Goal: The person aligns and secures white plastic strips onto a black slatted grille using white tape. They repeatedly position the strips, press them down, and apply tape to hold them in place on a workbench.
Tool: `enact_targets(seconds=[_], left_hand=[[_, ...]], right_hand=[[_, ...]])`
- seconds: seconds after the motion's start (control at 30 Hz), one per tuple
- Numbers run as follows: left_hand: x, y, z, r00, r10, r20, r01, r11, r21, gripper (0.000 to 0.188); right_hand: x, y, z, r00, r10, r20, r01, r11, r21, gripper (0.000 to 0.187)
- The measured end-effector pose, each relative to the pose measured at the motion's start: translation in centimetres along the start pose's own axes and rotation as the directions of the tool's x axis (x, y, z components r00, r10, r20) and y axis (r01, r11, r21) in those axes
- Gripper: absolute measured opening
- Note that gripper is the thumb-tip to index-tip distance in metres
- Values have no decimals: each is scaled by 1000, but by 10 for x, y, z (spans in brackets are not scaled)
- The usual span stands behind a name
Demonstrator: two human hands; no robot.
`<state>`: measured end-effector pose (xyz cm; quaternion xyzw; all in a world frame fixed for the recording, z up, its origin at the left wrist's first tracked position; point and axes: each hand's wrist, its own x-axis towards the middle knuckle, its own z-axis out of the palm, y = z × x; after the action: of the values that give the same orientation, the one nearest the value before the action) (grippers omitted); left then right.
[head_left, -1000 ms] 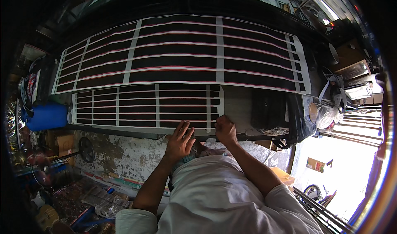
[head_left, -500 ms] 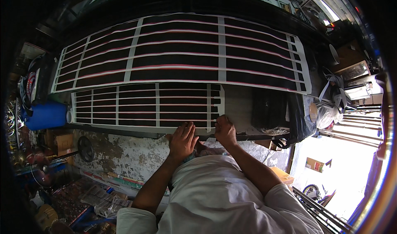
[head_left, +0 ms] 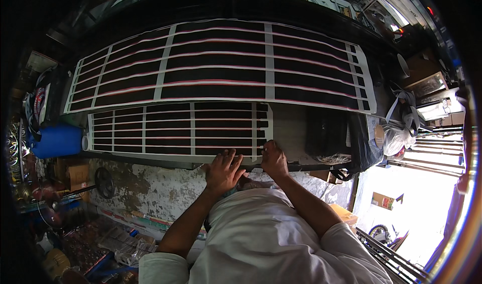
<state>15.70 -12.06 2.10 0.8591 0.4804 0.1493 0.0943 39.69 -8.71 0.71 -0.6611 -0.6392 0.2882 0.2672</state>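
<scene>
A smaller sheet (head_left: 170, 126) of black panels, crossed by pale strips with thin red edges, lies flat on the near side of the work table. My left hand (head_left: 224, 172) rests on its near edge, fingers spread and pointing away from me. At the sheet's near right corner, beside the pale end strip (head_left: 268, 128), my right hand (head_left: 274, 161) is closed with its fingers bent. What it pinches is hidden. Beyond lies a larger sheet (head_left: 216, 63) of the same pattern, spanning most of the table.
A blue container (head_left: 58, 140) stands at the left end. Black plastic wrapping (head_left: 366, 141) hangs over the table's right part, near grey straps (head_left: 404, 103) and a clear plastic bag (head_left: 396, 139). Below the table edge is a peeling wall (head_left: 155, 188) with a black wheel (head_left: 104, 183).
The fingers of my left hand have spread a little wider. My right hand stays at the corner, still closed, with only a slight shift. Both sheets lie as before.
</scene>
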Motion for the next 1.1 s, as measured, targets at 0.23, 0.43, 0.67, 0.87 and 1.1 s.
enact_targets(seconds=[0.23,0.43,0.67,0.87,1.1], left_hand=[[10,9,5,1000,6,19,-5,1000,-31,56],[17,11,3,999,35,29,-33,997,-68,53],[21,14,3,998,38,42,-35,997,-75,50],[20,13,4,998,29,55,-24,997,-75,50],[15,14,6,998,28,51,-22,994,-109,50]], right_hand=[[-6,6,1,972,-234,31,236,963,-130,27],[-6,-4,-5,951,-301,68,308,942,-133,33],[-3,-5,4,909,-417,11,417,907,-66,26],[1,-9,5,910,-409,59,413,905,-102,24],[-3,-7,7,915,-395,82,402,911,-89,24]])
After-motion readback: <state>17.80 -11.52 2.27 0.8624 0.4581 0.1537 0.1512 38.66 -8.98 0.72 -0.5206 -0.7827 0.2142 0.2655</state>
